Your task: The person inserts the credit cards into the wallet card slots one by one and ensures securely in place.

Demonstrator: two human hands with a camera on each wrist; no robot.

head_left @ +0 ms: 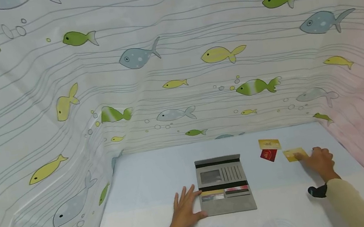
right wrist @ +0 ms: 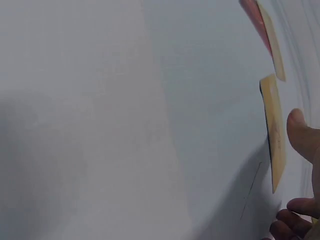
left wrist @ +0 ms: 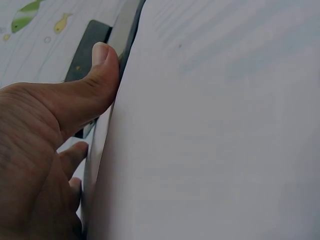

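Note:
A grey wallet [head_left: 229, 206] lies unfolded on the table, with several cards in its lower slots, among them a yellow card [head_left: 212, 192] and a red-and-white one [head_left: 236, 188]. At the wallet's left side rests my left hand [head_left: 184, 210], fingers spread, thumb at the lower edge. The left wrist view shows the extended thumb [left wrist: 102, 75] beside the wallet's edge. To the right, my right hand [head_left: 320, 163] is at a loose yellow card [head_left: 290, 154]. Its thumb overlaps that card in the head view, while the other fingers [right wrist: 295, 220] bend loosely apart from it.
Another yellow card [head_left: 269, 144] and a red card [head_left: 268, 155] lie overlapping between the wallet and my right hand. White cloth covers the table [head_left: 143, 183]. A fish-patterned curtain [head_left: 179, 98] surrounds it at the back and sides.

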